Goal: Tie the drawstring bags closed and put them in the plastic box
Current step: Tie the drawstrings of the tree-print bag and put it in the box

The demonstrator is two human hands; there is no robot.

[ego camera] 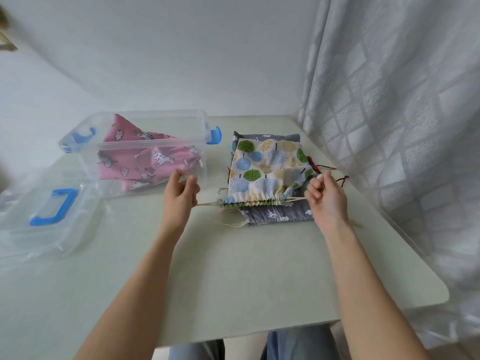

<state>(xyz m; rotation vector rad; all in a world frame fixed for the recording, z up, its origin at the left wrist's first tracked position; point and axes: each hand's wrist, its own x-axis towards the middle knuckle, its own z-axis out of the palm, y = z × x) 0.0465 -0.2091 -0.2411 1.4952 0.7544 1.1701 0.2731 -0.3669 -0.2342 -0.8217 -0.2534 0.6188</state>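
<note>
A tree-print drawstring bag lies on top of a grey bag right of the table's middle, its near edge gathered into pleats. My left hand holds the cream cord coming out of the bag's left end. My right hand grips the cord at the right end. Both cords run taut and level. The clear plastic box with blue latches stands at the left with pink unicorn-print bags inside.
The box's clear lid with a blue handle lies at the near left. A white curtain hangs along the table's right edge. Red cords of a lower bag stick out at the right. A wall stands behind the table.
</note>
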